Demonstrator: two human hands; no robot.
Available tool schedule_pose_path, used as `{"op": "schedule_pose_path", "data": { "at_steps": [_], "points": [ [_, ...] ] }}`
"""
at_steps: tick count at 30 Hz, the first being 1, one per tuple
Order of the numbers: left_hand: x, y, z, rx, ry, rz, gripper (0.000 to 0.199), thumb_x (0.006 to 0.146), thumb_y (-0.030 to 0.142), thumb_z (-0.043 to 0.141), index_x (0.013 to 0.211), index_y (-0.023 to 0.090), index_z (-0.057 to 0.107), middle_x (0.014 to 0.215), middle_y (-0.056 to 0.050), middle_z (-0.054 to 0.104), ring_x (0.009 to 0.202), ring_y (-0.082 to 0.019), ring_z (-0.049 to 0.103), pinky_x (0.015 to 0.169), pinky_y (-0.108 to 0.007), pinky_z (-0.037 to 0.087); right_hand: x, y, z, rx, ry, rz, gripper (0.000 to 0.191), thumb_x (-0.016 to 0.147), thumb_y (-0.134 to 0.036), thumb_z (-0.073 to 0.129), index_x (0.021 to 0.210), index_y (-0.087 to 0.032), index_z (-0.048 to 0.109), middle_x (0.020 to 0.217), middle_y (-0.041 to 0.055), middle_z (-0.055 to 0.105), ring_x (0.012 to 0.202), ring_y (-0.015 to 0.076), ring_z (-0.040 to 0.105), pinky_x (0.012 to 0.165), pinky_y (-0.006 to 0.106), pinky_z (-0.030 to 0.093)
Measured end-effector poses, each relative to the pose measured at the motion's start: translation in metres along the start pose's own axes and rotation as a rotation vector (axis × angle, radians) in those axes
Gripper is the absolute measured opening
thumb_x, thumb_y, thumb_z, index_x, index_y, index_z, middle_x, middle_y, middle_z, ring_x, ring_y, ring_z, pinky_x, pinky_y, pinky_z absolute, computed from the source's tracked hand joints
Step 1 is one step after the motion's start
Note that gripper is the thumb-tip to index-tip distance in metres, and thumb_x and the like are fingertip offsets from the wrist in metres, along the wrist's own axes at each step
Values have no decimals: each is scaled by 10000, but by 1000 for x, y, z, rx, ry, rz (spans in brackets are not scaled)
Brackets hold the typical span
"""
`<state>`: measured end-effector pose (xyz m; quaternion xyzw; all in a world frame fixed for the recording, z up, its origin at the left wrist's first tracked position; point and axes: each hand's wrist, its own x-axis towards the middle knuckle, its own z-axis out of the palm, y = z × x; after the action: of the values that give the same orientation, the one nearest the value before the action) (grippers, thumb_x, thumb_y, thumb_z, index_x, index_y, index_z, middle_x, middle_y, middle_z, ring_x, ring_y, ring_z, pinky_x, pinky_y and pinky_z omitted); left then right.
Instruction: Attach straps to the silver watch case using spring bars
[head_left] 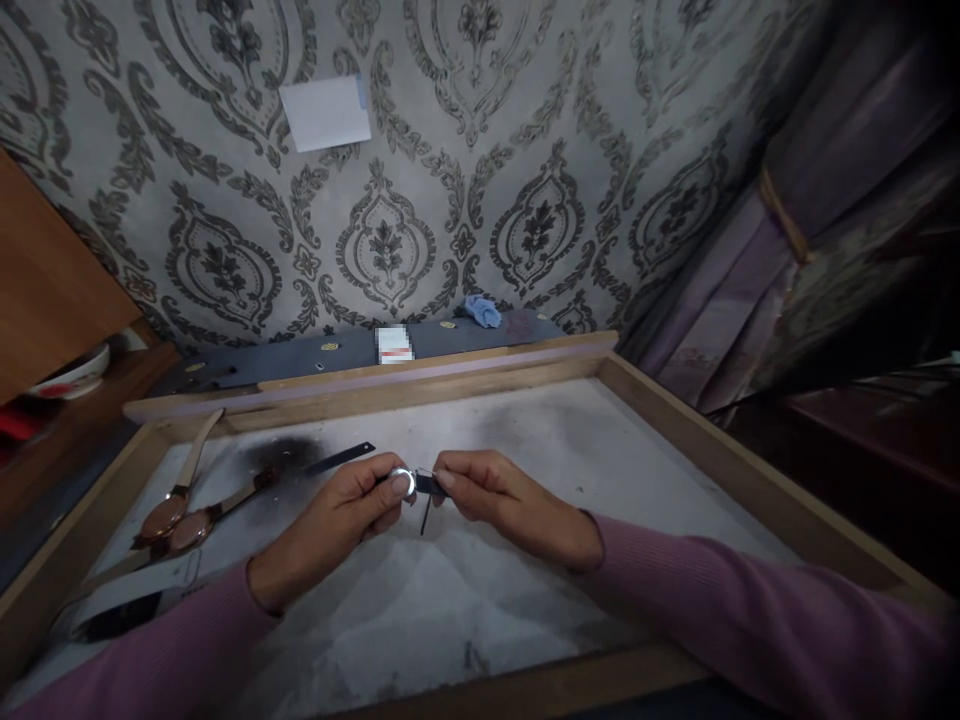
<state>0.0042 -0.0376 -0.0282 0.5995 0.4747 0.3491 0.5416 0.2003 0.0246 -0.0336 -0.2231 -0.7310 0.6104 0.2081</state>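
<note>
Frame centre: silver-cased watch appears raised over wooden-rimmed tray; may slip and drop if either pinch slackens | left hand: thumb and fingers clamped on case, pointing right | right hand: pinching dark strap, pointing left, forearm angled from lower right | upper middle: blue cloth beyond rim.

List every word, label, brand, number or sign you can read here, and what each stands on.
No text can be read in this picture.
Watch in the left hand: too small and blurred to read.
Two other watches at left: dials too small and dim.
Small white box beyond the wooden frame: pixelated, unreadable.
White sheet on the wall: no writing shows.
</note>
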Motion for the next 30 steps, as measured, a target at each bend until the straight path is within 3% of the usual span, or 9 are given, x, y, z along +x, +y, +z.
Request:
{"op": "schedule_pose_path", "data": {
  "at_steps": [5,30],
  "points": [
    [-1,1,0,22,-3,10,334,936,455,443,774,171,509,546,84,318,487,-94,231,469,-240,196,1,1,-3,-8,-28,32,448,889,-554,455,773,-133,554,581,-57,332,522,81,276,497,242,208],
    [-2,0,0,103,11,62,303,949,407,433,806,158,530,605,68,324,542,-98,263,509,-243,215,3,-5,-8,112,-97,75,430,859,-528,515,765,-113,581,507,-88,322,445,57,223,432,234,146]
  ]
}}
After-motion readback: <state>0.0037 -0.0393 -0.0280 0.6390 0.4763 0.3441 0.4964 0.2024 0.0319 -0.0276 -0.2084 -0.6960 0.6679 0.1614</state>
